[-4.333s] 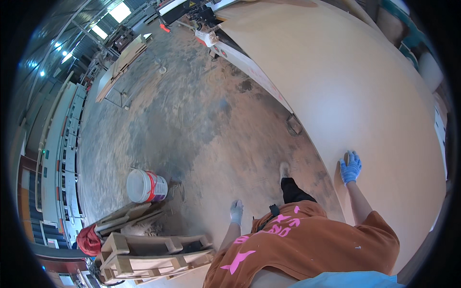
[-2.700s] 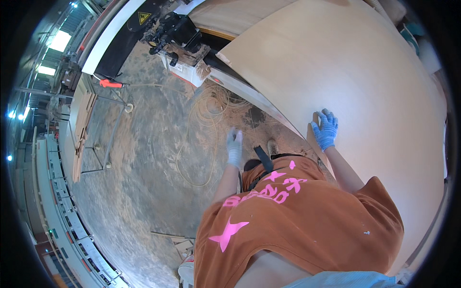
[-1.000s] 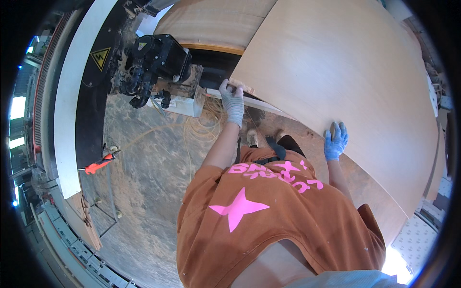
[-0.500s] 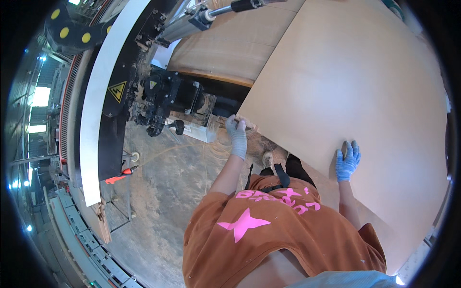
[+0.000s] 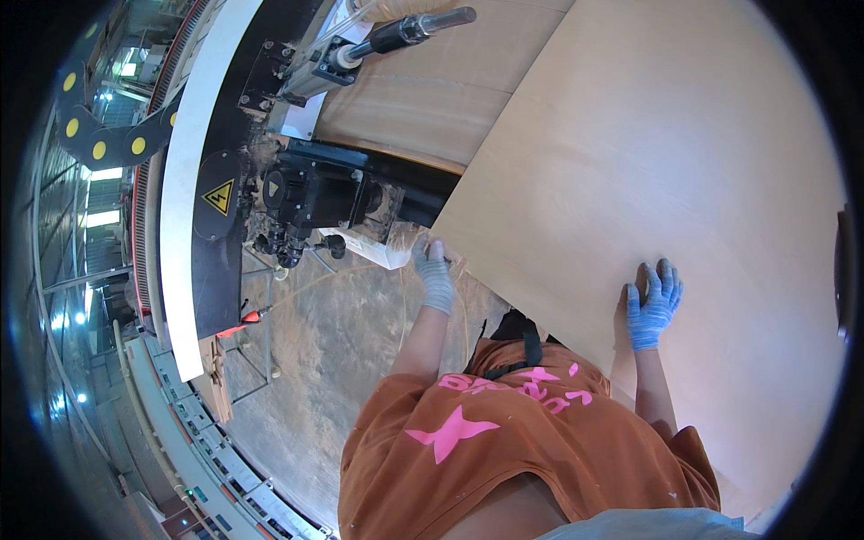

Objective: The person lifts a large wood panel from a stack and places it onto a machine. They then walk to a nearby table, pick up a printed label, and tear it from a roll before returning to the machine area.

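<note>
A large pale brown board (image 5: 576,180) reaches from in front of me across the right side. My left hand (image 5: 434,277), in a grey-blue knit glove, is closed at the board's near left corner, with the thumb up and the fingertips partly hidden. The right hand (image 5: 653,306), in a blue glove, lies open on the board's top face with its fingers slightly apart. A black motor unit (image 5: 328,193), dusty with wood powder, sits just beyond and left of my left hand.
To the left, a machine has a long white curved strip (image 5: 184,207) and a yellow warning triangle (image 5: 218,196). A grey cylinder with a black fitting (image 5: 396,38) juts out above. Another brown panel (image 5: 423,99) lies beyond. Below is a dusty concrete floor (image 5: 315,360) with a red-handled tool (image 5: 241,324).
The board and my left hand have shifted a little toward me and to the left. The board's edge now covers where my shoe showed. My view has turned slightly. The right hand stays flat.
</note>
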